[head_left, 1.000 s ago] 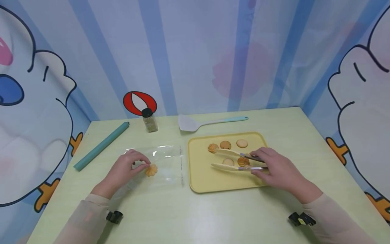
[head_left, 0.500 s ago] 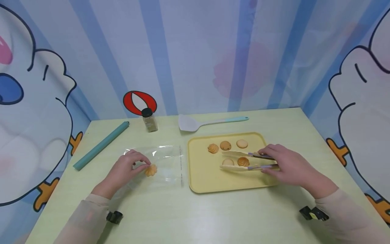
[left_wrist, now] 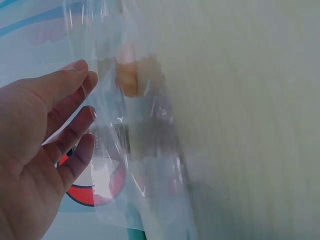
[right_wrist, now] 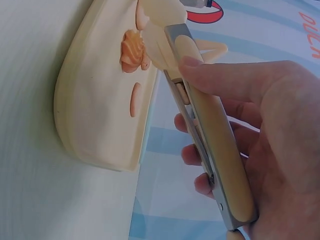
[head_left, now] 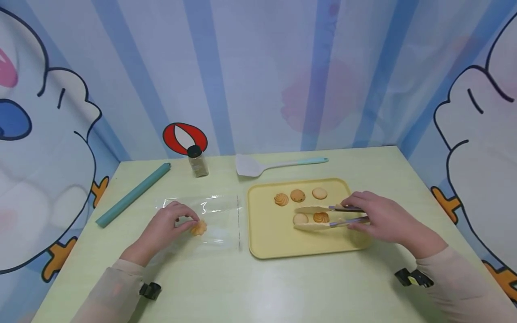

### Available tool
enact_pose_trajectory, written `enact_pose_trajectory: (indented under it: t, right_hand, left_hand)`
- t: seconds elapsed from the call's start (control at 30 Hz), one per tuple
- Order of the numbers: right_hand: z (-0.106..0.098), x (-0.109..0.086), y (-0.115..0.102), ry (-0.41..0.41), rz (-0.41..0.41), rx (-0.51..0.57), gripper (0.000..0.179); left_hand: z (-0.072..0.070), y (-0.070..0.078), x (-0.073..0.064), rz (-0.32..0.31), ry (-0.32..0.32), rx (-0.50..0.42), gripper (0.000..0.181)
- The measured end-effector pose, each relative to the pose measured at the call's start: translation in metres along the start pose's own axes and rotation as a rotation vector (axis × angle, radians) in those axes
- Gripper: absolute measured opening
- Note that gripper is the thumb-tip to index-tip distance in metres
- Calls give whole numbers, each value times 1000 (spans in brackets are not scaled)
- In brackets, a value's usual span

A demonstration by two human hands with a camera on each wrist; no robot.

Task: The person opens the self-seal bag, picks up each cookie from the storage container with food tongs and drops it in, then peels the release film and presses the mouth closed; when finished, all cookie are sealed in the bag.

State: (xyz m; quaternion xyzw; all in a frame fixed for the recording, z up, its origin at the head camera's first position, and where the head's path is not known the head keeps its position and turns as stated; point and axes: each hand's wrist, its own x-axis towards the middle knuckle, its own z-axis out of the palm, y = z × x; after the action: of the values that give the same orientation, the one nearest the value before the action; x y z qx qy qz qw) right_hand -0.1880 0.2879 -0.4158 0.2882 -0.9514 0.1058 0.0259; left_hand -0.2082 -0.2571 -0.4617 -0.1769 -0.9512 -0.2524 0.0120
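"Where's the front pale cookie point(head_left: 300, 219) sitting?"

"On the tray point(head_left: 274, 242), between the parted tongs point(head_left: 331, 224); they're pointing left from the right hand point(head_left: 381, 220), the nearer one, which is gripping them."

"And the left hand point(head_left: 170, 222)?"

"It's pinching the bag point(head_left: 224, 220)."

a small booth dressed up like a baking corner

blue-striped cloth point(head_left: 258, 85) printed with big white cartoon figures point(head_left: 44, 179) closes in the pale table point(head_left: 291, 287) on three sides. the spatula point(head_left: 249, 166), tongs point(head_left: 315, 227) and yellow tray point(head_left: 274, 243) of cookies point(head_left: 297, 195) lend it a kitchen look; from here, home or studio, i can't tell.
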Motion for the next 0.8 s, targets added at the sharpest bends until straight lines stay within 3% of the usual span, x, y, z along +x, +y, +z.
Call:
enact_pose_trajectory:
  t: [0.2,0.43,0.8]
  right_hand:
    - [3,1,-1,22,0,11,42]
    - [15,8,-7,122,-27,43,43]
    - [34,51,-42,151,-69,129,45]
  left_hand:
    - [-3,1,-1,-7,-13,2,15]
    - [-4,1,3,22,2,2,14]
    - [-5,-1,5,59,19,7,14]
